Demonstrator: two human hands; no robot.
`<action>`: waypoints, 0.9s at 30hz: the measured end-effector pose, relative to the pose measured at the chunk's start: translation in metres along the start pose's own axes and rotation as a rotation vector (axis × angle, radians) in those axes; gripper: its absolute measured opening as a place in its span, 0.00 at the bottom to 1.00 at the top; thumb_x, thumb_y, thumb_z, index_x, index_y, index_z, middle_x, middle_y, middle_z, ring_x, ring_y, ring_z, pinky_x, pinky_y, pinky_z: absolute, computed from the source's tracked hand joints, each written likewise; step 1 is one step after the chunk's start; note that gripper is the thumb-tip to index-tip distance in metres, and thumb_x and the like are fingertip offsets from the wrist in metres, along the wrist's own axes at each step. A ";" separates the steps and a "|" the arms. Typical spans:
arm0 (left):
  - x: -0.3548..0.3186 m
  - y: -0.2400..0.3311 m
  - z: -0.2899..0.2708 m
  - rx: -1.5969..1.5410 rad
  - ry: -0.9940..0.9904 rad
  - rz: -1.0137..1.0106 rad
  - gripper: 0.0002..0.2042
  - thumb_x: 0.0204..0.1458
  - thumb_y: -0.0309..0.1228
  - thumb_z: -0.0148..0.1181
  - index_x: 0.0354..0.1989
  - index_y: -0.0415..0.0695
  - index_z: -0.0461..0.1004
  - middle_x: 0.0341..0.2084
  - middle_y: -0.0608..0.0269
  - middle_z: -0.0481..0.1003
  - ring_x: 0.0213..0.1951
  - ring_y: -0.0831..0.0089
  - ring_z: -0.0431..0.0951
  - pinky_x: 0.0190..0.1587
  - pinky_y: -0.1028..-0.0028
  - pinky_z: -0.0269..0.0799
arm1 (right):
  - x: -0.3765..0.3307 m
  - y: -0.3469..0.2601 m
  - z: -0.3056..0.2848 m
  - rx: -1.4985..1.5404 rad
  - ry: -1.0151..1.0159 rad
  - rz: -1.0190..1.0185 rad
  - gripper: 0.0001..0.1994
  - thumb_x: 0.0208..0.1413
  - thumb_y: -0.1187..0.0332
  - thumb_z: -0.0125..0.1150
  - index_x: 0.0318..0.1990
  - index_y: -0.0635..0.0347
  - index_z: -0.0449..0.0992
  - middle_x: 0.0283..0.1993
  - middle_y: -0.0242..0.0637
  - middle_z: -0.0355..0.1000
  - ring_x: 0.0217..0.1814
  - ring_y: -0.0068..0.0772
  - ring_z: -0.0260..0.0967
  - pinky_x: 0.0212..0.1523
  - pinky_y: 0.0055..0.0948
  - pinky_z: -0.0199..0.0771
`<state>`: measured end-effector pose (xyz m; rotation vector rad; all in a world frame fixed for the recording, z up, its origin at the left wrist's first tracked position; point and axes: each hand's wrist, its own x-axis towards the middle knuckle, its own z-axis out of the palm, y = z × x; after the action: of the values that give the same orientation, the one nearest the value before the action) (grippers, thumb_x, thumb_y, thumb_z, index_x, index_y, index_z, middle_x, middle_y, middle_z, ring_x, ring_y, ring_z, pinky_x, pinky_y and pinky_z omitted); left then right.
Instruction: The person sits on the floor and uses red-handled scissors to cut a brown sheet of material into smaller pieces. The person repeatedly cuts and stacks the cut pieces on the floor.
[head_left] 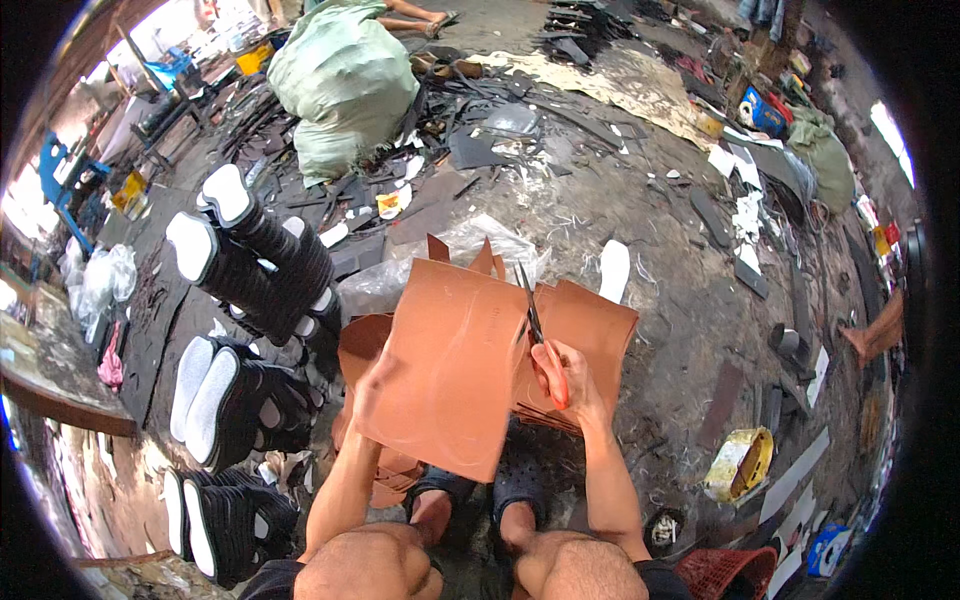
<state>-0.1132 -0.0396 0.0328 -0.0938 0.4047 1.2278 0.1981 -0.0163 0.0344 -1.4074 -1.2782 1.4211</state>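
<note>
A brown sheet (pixel 445 365), leather-like with faint pale marks, is tilted up in front of me. My left hand (pixel 369 398) is closed on its left edge, the fingers partly hidden behind it. In my right hand (pixel 578 385) is a pair of scissors (pixel 548 370) with orange-red handles and dark blades pointing away from me. The blades lie by the sheet's right edge; whether they touch it I cannot tell. More brown sheets (pixel 590 318) are stacked low behind and to the right, with further brown pieces (pixel 362 345) on the left.
Stacks of black soles with white faces (pixel 212 400) stand at my left. A pale green sack (pixel 345 85) bulges at the back among dark scraps. One white sole shape (pixel 614 270) lies beyond the sheets. A yellow tub (pixel 741 465) and red basket (pixel 728 572) sit at right.
</note>
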 end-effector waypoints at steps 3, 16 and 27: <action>0.033 -0.023 -0.003 0.592 -0.081 0.266 0.33 0.54 0.19 0.58 0.69 0.43 0.54 0.64 0.55 0.61 0.63 0.62 0.64 0.62 0.64 0.64 | 0.000 -0.002 0.022 0.139 -0.043 -0.064 0.18 0.59 0.53 0.63 0.27 0.58 0.72 0.14 0.23 0.59 0.13 0.14 0.59 0.13 0.21 0.54; 0.064 -0.024 0.054 1.082 0.299 0.936 0.23 0.52 0.24 0.59 0.57 0.32 0.64 0.54 0.49 0.70 0.53 0.58 0.71 0.58 0.64 0.65 | 0.049 -0.035 0.032 -0.240 0.042 -0.228 0.33 0.56 0.34 0.54 0.47 0.60 0.74 0.22 0.29 0.69 0.24 0.22 0.70 0.25 0.25 0.68; 0.059 0.028 0.060 0.794 0.266 1.070 0.25 0.47 0.15 0.56 0.57 0.37 0.62 0.51 0.57 0.71 0.52 0.65 0.72 0.57 0.68 0.65 | 0.051 -0.015 0.013 -0.075 -0.091 -0.278 0.25 0.60 0.46 0.59 0.45 0.63 0.76 0.21 0.24 0.64 0.19 0.12 0.54 0.19 0.20 0.52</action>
<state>-0.1077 0.0400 0.0712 0.7363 1.2456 2.0004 0.1775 0.0346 0.0350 -1.1694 -1.5343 1.2705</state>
